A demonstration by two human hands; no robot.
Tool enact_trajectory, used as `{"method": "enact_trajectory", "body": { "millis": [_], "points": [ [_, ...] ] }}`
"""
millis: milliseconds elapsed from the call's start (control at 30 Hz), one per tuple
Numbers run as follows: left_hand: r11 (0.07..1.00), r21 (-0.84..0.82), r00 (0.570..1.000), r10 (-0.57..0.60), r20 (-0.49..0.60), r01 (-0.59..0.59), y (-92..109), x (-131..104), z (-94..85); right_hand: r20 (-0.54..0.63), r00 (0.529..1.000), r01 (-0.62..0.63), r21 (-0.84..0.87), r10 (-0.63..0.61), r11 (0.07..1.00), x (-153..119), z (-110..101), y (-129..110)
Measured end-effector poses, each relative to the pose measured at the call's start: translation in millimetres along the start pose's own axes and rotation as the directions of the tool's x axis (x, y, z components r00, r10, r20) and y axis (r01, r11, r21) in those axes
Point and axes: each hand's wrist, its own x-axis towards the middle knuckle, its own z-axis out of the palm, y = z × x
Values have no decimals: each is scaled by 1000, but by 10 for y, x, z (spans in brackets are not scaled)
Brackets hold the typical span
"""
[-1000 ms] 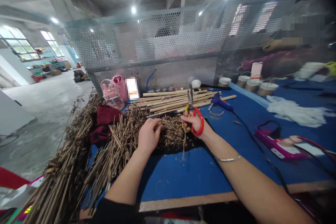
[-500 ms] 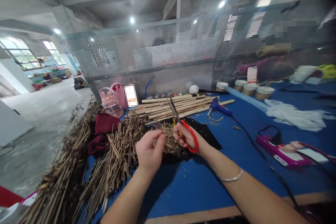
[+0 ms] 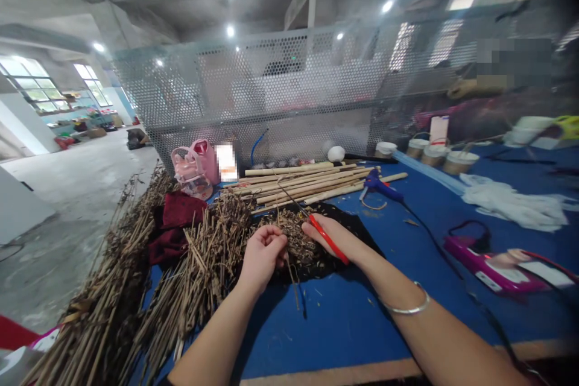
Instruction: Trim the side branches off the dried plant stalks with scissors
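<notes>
Pinched in my left hand (image 3: 265, 256) is a thin dried stem (image 3: 295, 286), its lower end hanging over the blue table. My right hand (image 3: 332, 236) is closed on red-handled scissors (image 3: 326, 237), with the blades pointing up and to the left. Beneath both hands, a heap of dried plant clippings (image 3: 301, 241) lies on a black cloth (image 3: 362, 238). To the left of my left hand lies a bundle of dried stalks (image 3: 201, 277). Whether the scissor blades touch anything is too blurred to tell.
Pale wooden sticks (image 3: 312, 184) lie beyond the clippings, with a blue glue gun (image 3: 382, 187) beside them. A pink bag (image 3: 201, 163) and dark red cloth (image 3: 181, 214) are at left. A purple device (image 3: 493, 265) with cables sits right. A perforated metal screen (image 3: 253, 90) stands behind.
A dried stem now shows in my left hand, which had no clear stem before. The scissors in my right hand have turned, with their blades leaning further left and lower.
</notes>
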Motion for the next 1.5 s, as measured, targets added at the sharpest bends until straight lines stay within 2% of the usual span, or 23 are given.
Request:
{"method": "enact_trajectory", "body": {
  "millis": [100,200,400,500,600,800,933,1067,1300,1500],
  "points": [
    [998,61,1000,21,-9,-20,-11,3,15,-13,1000,21,51,-21,998,23,-10,31],
    [996,87,1000,25,4,-25,-30,9,10,58,995,71,78,-76,994,22,-5,38],
    [991,111,987,-85,138,70,-77,-43,39,108,986,113,98,-124,989,-7,3,-17],
    [987,140,984,-103,148,82,-89,-60,71,126,990,66,37,-70,997,-13,-38,-57],
    [983,164,987,-107,123,86,-86,-82,81,122,992,-21,-53,27,998,-27,-91,-98],
    [958,270,990,-124,71,100,-165,-204,63,159,978,-97,-214,132,972,-150,-106,-113],
    [957,286,993,-76,87,49,-267,-216,45,92,979,-149,-286,182,947,-234,-25,-66],
    [981,185,983,-85,161,55,-307,-190,9,76,985,-129,-274,156,953,-288,28,-55],
    [990,140,977,-53,206,24,-307,-179,-61,118,991,-50,-104,62,993,-354,29,-115],
    [985,170,972,-64,227,25,-380,-130,-94,127,992,4,-171,18,985,-284,148,-65]
  ]
}}
